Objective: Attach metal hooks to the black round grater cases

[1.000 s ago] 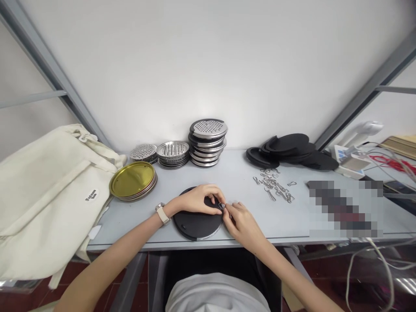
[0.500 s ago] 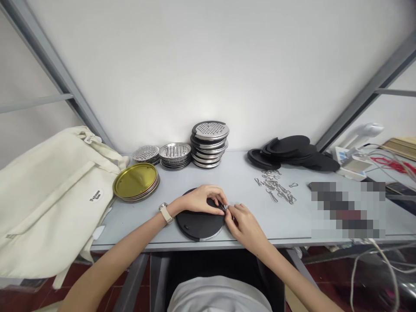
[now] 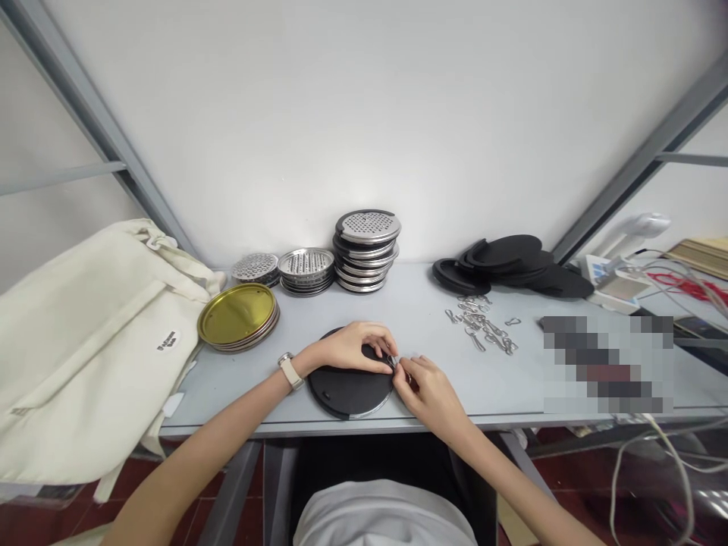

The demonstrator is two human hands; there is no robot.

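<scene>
A round black disc (image 3: 356, 390) with a silvery rim along its front right edge lies flat near the table's front. My left hand (image 3: 359, 347) rests over its upper part, thumb and fingers closed around a small metal snap hook (image 3: 390, 362) at the disc's right edge. From the other side my right hand (image 3: 428, 388) meets it there, thumb and index finger pinched on the hook; the fingertips hide most of the contact. Several loose snap hooks (image 3: 483, 322) lie in a heap to the right, behind my right hand.
Along the wall stand a tall stack of graters with black rims (image 3: 367, 254), lower stacks of metal grater plates (image 3: 305, 269) and gold-coloured lids (image 3: 236, 315). Black round covers (image 3: 506, 262) are piled at the back right. A cream bag (image 3: 91, 356) leans in at left; cables (image 3: 676, 280) lie at far right.
Both hands stay at the disc's right edge with almost no movement. The whole view has shifted very slightly.
</scene>
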